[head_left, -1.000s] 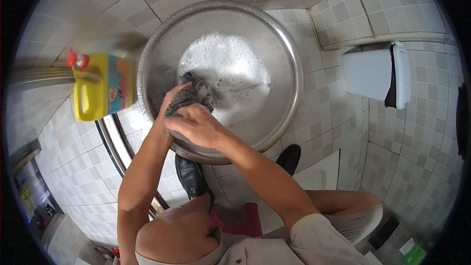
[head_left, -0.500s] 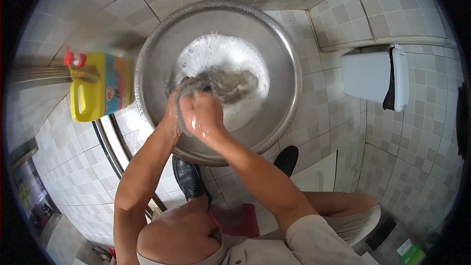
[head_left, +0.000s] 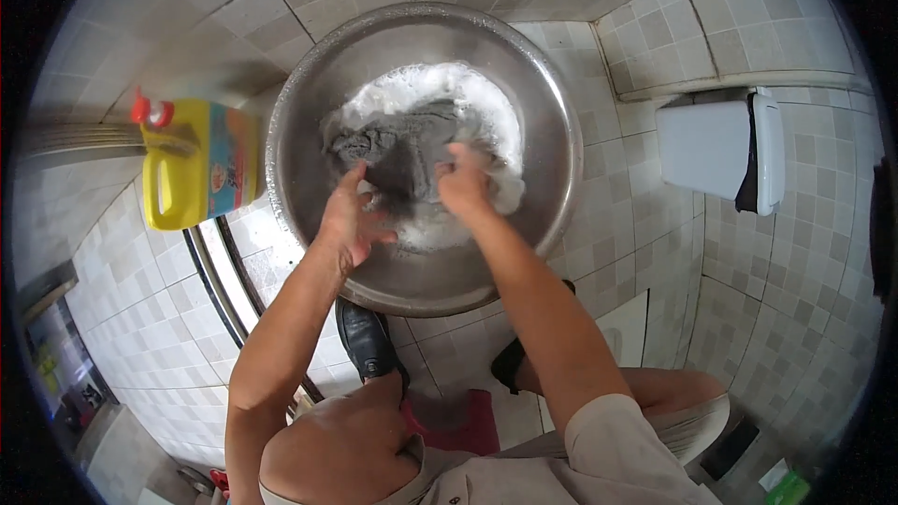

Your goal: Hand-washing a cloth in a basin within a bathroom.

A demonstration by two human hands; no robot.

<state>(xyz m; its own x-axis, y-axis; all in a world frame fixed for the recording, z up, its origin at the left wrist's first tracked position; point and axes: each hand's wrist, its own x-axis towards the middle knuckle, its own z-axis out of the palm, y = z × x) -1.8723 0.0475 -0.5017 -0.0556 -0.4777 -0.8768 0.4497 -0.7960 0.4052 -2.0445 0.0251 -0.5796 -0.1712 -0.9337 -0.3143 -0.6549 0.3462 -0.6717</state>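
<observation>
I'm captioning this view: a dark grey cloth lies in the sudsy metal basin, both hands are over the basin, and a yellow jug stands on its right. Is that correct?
Not quite: the head view shows the yellow jug on the left of the sudsy metal basin. The dark grey cloth does lie inside it, and the left hand and right hand are over it.

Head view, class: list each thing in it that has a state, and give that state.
Metal basin: holding foamy water.
Gray cloth: wet, rumpled, in the water.
Left hand: open, empty.
Right hand: blurred, openness unclear.
Yellow jug: red cap on.
Light gray bin: dark liner showing.
</observation>
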